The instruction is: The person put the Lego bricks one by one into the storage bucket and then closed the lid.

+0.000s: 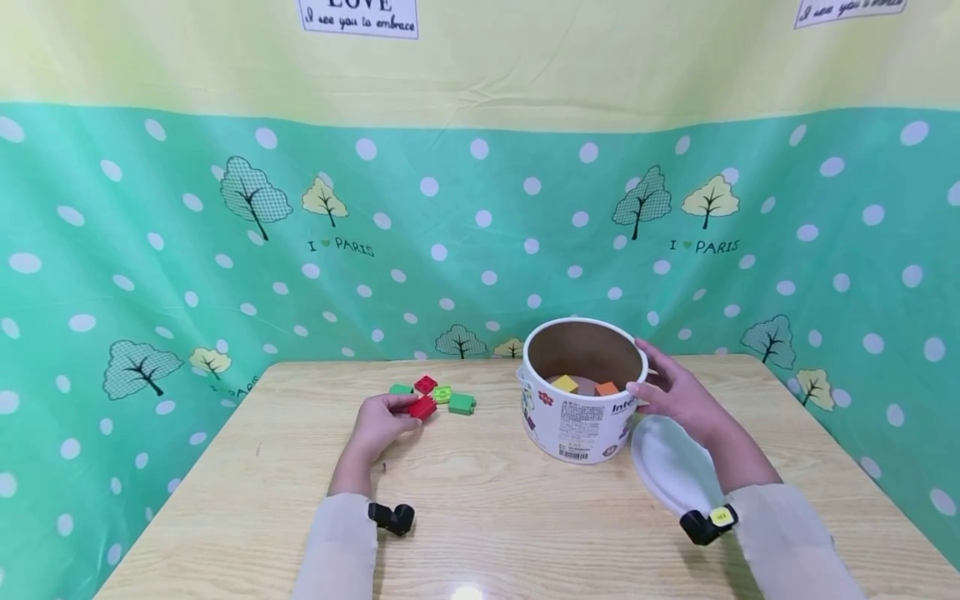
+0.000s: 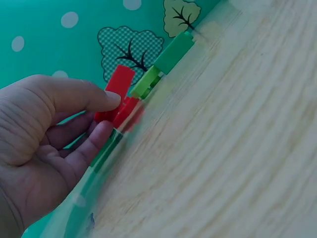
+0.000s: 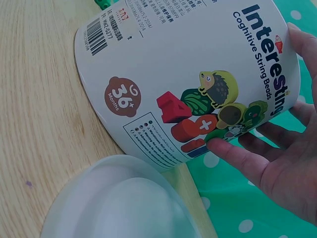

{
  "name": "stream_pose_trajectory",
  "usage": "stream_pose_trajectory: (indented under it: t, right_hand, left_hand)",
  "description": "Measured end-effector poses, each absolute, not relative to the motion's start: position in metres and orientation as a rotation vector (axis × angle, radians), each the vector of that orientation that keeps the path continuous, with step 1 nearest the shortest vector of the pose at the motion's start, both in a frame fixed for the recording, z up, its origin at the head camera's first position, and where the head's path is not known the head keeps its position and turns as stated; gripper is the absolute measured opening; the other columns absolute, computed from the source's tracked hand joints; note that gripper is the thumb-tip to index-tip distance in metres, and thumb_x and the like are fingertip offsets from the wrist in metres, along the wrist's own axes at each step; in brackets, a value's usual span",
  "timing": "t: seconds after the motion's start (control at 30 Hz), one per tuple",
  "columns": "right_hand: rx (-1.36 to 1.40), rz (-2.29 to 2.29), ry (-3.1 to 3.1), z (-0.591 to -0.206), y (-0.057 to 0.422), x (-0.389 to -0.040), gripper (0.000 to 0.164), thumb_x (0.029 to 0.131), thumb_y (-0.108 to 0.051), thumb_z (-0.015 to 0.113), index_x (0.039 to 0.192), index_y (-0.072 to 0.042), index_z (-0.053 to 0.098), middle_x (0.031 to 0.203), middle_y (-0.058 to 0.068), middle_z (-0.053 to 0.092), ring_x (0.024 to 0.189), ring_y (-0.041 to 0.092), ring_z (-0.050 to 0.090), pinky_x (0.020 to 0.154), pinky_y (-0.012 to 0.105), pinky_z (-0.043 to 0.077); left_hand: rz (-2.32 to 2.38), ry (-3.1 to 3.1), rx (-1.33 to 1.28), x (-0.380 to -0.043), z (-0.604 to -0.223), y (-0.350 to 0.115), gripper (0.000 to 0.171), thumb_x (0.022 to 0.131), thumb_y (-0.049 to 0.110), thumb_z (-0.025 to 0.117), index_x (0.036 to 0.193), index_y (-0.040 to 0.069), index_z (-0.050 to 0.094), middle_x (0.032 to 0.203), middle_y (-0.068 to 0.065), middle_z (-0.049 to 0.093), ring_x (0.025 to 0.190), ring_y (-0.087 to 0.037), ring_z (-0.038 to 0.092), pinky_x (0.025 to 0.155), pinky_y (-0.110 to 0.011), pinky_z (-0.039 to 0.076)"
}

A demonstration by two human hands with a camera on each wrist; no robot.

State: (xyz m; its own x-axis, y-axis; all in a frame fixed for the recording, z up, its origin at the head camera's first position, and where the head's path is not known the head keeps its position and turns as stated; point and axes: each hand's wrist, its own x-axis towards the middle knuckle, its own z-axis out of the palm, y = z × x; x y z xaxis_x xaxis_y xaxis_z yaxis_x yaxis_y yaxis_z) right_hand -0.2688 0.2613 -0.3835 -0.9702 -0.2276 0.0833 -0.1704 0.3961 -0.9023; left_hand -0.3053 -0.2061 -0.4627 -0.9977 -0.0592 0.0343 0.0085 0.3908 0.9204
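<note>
My left hand (image 1: 381, 423) pinches a red toy block (image 1: 422, 407) between thumb and fingers. In the left wrist view this red block (image 2: 119, 89) stands tilted close over the table. Around it lie a second red block (image 1: 425, 384), a lime green block (image 1: 443, 394) and two darker green blocks, one of them (image 1: 462, 404) to the right. My right hand (image 1: 678, 396) holds the right side of a white printed bucket (image 1: 577, 429), thumb near the rim, fingers spread along its wall. Inside the bucket show a yellow block (image 1: 565, 384) and an orange block (image 1: 606, 389).
A white round lid (image 1: 671, 467) lies on the wooden table (image 1: 480, 517) beside the bucket, partly under my right forearm. Behind the table hangs a green dotted curtain (image 1: 480, 275). Each sleeve carries a small black wrist camera.
</note>
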Motion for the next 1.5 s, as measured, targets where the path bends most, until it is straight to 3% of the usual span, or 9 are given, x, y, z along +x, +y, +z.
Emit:
stream_pose_trajectory:
  t: [0.27, 1.5]
  right_hand:
    - [-0.392, -1.681, 2.560, -0.382, 0.261, -0.266, 0.088, 0.093, -0.035, 0.068, 0.158, -0.028, 0.009, 0.158, 0.022, 0.019, 0.137, 0.049, 0.030, 0.089, 0.050, 0.053]
    - [-0.379, -1.695, 2.554, -0.382, 0.260, -0.266, 0.088, 0.093, -0.033, 0.068, 0.158, -0.028, 0.009, 0.158, 0.022, 0.018, 0.137, 0.049, 0.028, 0.091, 0.056, 0.050]
  left_hand:
    - [-1.744, -2.549, 0.047, -0.303, -0.450, -0.199, 0.045, 0.077, -0.003, 0.077, 0.120, 0.007, 0.070, 0.121, -0.018, 0.062, 0.098, -0.023, 0.065, 0.079, -0.028, 0.057]
    - [-1.939, -2.364, -0.403, -0.279, -0.393, -0.150, 0.040, 0.078, -0.002, 0.077, 0.117, 0.007, 0.071, 0.125, -0.011, 0.061, 0.099, -0.029, 0.068, 0.079, -0.036, 0.058]
